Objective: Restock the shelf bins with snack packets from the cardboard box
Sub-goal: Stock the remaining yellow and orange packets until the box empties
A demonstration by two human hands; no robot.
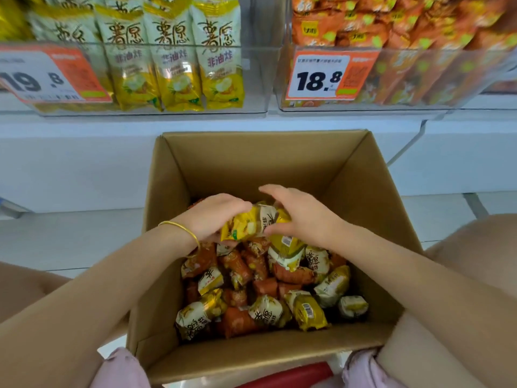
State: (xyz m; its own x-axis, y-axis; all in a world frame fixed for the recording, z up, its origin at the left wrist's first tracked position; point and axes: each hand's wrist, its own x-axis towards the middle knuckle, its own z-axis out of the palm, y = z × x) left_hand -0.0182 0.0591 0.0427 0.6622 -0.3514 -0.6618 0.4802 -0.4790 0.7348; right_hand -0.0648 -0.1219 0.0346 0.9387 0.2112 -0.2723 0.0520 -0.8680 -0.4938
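An open cardboard box [251,161] stands on the floor in front of me, its bottom covered with several yellow-and-white and orange snack packets [268,309]. Both hands are inside it. My left hand [212,217], with a gold bangle on the wrist, grips a bunch of yellow packets [251,222]. My right hand [305,217] closes on the same bunch from the right, and a yellow packet [288,247] hangs under it. Above, a clear shelf bin [263,79] holds upright yellow packets [173,63]; the bin to its right [419,105] holds orange packets [405,32].
Price tags reading 19.8 [42,77] and 18.8 [324,77] hang on the bin fronts. The yellow bin has a gap at its right end. A white shelf base [78,169] runs behind the box. My knees flank the box, and something red [293,373] lies beneath its near edge.
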